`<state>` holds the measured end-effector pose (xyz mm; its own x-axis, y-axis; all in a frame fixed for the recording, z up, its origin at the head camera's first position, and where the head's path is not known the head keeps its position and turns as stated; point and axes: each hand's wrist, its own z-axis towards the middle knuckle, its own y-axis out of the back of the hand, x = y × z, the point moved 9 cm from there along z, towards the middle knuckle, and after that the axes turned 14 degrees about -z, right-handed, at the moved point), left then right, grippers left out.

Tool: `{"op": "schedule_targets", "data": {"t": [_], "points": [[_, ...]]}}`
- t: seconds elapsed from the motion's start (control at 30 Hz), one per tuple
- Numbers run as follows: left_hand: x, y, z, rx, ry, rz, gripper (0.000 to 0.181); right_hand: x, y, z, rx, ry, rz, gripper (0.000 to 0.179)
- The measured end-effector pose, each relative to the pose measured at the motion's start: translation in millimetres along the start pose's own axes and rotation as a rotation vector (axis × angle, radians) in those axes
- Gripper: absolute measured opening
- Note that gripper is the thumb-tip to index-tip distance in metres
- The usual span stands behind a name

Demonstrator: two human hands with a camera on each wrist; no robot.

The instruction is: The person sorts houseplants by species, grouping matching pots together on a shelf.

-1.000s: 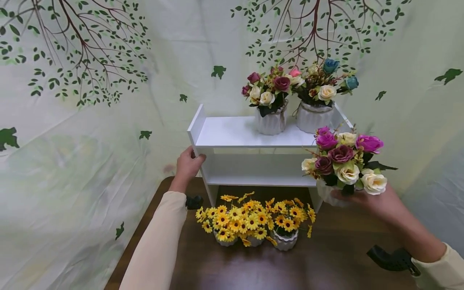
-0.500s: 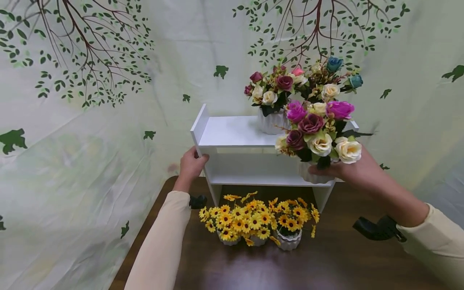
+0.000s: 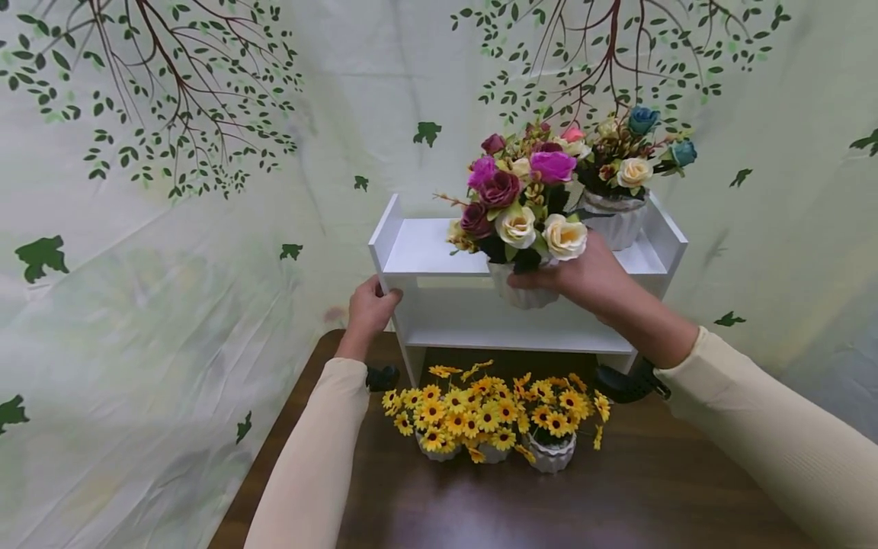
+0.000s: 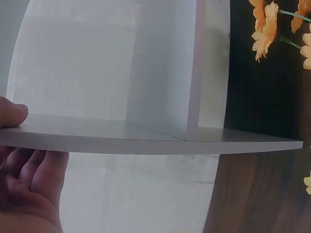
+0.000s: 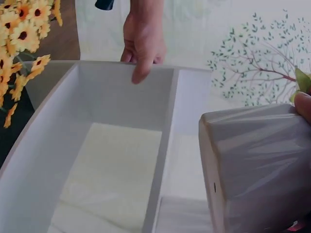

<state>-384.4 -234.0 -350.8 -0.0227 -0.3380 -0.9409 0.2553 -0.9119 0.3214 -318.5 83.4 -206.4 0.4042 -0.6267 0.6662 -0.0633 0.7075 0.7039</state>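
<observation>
My left hand grips the left side panel of a white two-tier shelf, thumb on the inner face and fingers outside, as the left wrist view shows. With my right hand I hold a white ribbed flower pot of magenta, maroon and cream roses. It is in front of the top shelf's edge, overlapping it in the head view. Its flat base faces the camera's left in the right wrist view. Behind it, a pot of maroon and cream roses is mostly hidden. A pot with blue and cream roses stands at the top shelf's right end.
Several yellow daisy-like flowers in white pots stand on the dark wooden table before the shelf. A cloth backdrop printed with branches and leaves hangs behind. The shelf's side panels rise above its top board.
My right hand has carried the rose pot leftward and up, from the shelf's right side to in front of the top board. My left hand keeps its grip on the side panel.
</observation>
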Motion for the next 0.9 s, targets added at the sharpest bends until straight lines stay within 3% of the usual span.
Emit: {"op": "schedule_targets", "data": {"t": [0.2,0.4,0.9], "points": [[3.0,1.4,-1.8,-0.006,0.008,-0.011,0.049,19,-2,17.0,-0.049,0.04,0.03,0.085],[4.4,0.7,-2.0,-0.013,-0.032,-0.018,0.046,28,-11,35.5,-0.059,0.039,0.11,0.082],[0.7,1.3,-0.8,-0.016,-0.035,0.009,0.042,37,-63,80.6,-0.099,-0.06,0.334,0.077]]}}
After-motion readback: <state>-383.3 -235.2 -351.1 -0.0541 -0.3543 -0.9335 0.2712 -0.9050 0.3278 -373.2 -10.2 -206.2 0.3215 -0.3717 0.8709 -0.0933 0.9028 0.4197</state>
